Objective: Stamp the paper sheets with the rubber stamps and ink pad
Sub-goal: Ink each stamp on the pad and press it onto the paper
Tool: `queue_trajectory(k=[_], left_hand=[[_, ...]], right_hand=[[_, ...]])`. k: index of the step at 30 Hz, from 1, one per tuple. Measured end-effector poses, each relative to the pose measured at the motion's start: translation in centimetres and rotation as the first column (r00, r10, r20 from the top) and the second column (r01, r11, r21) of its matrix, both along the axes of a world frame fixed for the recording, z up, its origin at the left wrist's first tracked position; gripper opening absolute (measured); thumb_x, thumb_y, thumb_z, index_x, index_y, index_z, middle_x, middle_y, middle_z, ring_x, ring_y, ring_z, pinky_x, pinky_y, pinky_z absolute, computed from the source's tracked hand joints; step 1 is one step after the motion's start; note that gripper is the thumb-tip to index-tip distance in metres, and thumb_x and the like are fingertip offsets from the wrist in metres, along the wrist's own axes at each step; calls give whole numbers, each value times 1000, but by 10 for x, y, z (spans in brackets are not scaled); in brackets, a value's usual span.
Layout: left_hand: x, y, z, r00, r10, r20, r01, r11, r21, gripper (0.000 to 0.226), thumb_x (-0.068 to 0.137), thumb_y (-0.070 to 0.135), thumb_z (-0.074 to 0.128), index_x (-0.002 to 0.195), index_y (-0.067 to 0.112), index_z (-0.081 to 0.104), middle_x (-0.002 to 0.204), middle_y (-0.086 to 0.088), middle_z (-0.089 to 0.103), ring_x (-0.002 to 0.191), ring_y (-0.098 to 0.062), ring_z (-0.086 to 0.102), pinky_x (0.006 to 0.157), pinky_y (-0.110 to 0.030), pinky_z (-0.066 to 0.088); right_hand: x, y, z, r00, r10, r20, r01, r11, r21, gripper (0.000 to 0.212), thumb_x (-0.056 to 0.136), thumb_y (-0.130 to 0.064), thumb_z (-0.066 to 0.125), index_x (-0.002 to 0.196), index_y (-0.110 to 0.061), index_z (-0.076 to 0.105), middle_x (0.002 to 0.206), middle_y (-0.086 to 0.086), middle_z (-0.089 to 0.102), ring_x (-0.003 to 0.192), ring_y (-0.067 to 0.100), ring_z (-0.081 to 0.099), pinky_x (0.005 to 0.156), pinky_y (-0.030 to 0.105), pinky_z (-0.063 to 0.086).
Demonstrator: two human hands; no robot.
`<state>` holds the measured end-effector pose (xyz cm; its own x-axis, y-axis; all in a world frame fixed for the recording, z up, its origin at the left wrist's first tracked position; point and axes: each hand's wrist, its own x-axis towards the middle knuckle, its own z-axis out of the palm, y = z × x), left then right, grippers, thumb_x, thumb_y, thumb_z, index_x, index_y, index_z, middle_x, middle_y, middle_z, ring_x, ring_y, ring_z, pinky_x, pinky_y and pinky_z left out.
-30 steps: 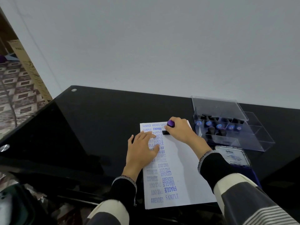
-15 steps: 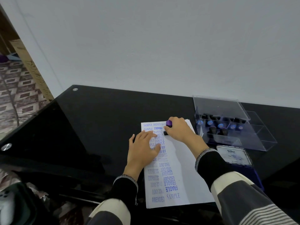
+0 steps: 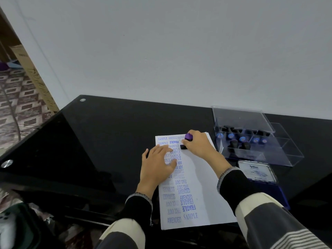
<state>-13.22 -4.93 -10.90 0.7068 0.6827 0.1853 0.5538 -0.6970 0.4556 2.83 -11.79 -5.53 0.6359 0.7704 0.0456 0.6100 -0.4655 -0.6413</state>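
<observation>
The glossy black table (image 3: 107,133) carries a flat white paper sheet (image 3: 201,186), its left half covered in blue stamped words. At right stands a clear rigid plastic case (image 3: 251,141) of round-handled stamps, with a rectangular ink pad (image 3: 258,172) just in front. The left hand (image 3: 158,166) presses the sheet with fingers straight and spread. The right hand (image 3: 198,143) grips a purple-topped rubber stamp (image 3: 187,139), fingers curled round it, its black base down on the sheet's far edge.

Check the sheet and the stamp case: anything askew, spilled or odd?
No spill or damage shows. The imprints on the paper sheet run unevenly: several overlap, some tilt, and FRAGILE and FAX OUT read upside down. The clear stamp case stands open, and the right hand presses a purple-topped stamp down.
</observation>
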Motion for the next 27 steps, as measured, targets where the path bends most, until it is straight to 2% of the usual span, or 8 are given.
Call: queue_trajectory(k=[3,5,9,12,18,21,24,27], left_hand=[[0,0,0,1000,-6,-2,6,1000,-3,44,89,55,50,131,40,48,146,21,39,140,-2,25,119,-40,4],[-1,1,0,1000,-5,-2,5,1000,-3,44,90,55,50,131,40,48,146,21,38,140,-2,25,119,-39,3],[-1,0,-1,1000,-5,9,5,1000,-3,43,90,54,51,130,40,49,146,20,39,140,-3,26,119,-39,4],[-1,-1,0,1000,-3,27,3,1000,5,41,89,53,51,129,40,50,144,21,40,140,-2,26,118,-38,3],[-1,-1,-1,1000,-1,22,1,1000,-4,42,89,53,52,129,39,50,145,20,40,139,-3,27,118,-38,3],[0,0,-1,1000,0,10,0,1000,-8,43,89,54,51,130,40,49,146,20,39,140,-3,26,118,-38,3],[0,1,-1,1000,1,7,-1,1000,-8,43,89,55,50,130,40,49,146,20,39,140,-3,26,118,-39,3],[1,1,-1,1000,-7,-4,7,1000,-9,44,89,56,50,131,41,48,147,20,38,140,-4,26,119,-39,4]], right_hand=[[6,-10,0,961,-233,-150,261,941,213,17,90,-23,59,81,-11,51,78,3,50,65,14,47,56,19,40],[9,-18,-5,870,-349,-347,461,826,324,27,90,-26,58,71,-17,41,77,7,53,68,19,51,67,32,54],[4,-32,-10,739,-285,-611,594,703,391,31,95,-18,54,69,-18,38,77,6,54,66,14,54,77,37,57],[-2,-37,-19,742,-220,-633,572,701,427,27,95,-14,54,70,-19,44,71,2,53,67,14,54,78,41,56],[-7,-41,-31,738,-217,-639,587,674,449,13,96,-11,53,83,-11,53,73,1,52,69,11,56,81,33,55],[-7,-40,-33,743,-253,-619,592,681,432,10,96,-15,53,87,-9,53,83,8,57,71,11,57,78,28,55],[-7,-39,-36,767,-287,-574,573,708,411,11,95,-20,54,84,-19,52,97,14,60,80,17,63,74,25,51],[-9,-40,-36,795,-300,-528,540,747,389,12,94,-25,55,86,-15,53,99,19,60,90,29,62,81,35,53]])
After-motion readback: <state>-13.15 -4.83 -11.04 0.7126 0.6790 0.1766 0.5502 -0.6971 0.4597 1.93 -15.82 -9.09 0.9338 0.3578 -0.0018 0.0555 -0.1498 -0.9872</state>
